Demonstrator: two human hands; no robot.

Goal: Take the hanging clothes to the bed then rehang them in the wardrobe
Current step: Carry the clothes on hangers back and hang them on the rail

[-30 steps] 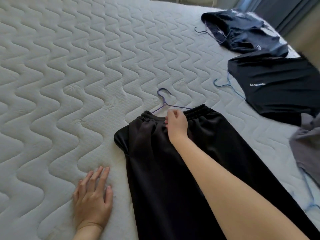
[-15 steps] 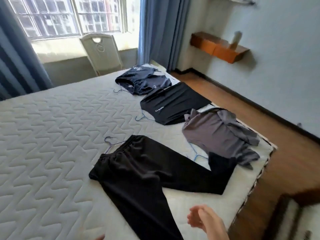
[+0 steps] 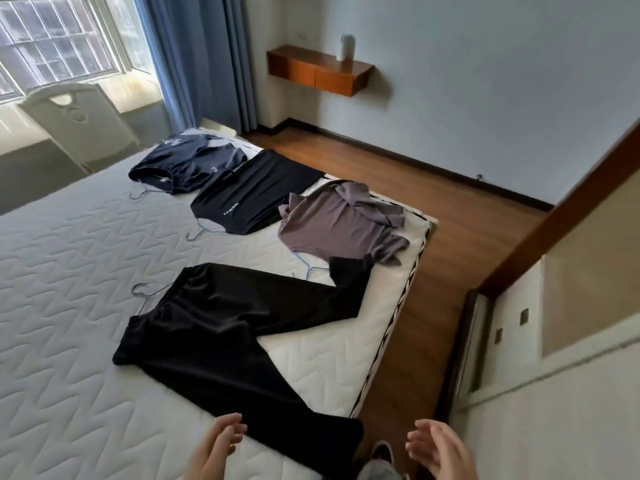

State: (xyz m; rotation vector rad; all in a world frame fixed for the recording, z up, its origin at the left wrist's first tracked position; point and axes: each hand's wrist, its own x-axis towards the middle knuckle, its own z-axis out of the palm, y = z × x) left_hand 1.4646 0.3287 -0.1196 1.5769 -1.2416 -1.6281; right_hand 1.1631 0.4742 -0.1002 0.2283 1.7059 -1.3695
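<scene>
- Both hands are empty: the left hand [image 3: 220,441] and the right hand [image 3: 438,448] hover low, fingers loosely spread.
- Four garments lie on the bed [image 3: 69,271]: navy top [image 3: 187,161], black tee [image 3: 256,192], grey top [image 3: 332,226], and trousers [image 3: 221,327] nearest, with one leg draped over the edge.
- A hanger hook [image 3: 145,296] pokes out at the trousers' waistband.
- Rehanging probably comes next: lift by the hook, not the cloth, so the garment stays hung.
- Gather the dangling leg first to stop it dragging.

Grid-barred glass window [image 3: 52,43] at 10 o'clock; long blue curtain [image 3: 204,57] hung beside it at 11. White ring-backed chair [image 3: 79,123] stood under the window. Brown wooden wall shelf [image 3: 318,72] at 12 carried a white cylindrical bottle [image 3: 346,47]. Brown plank floor [image 3: 467,216] lay at 2.
</scene>
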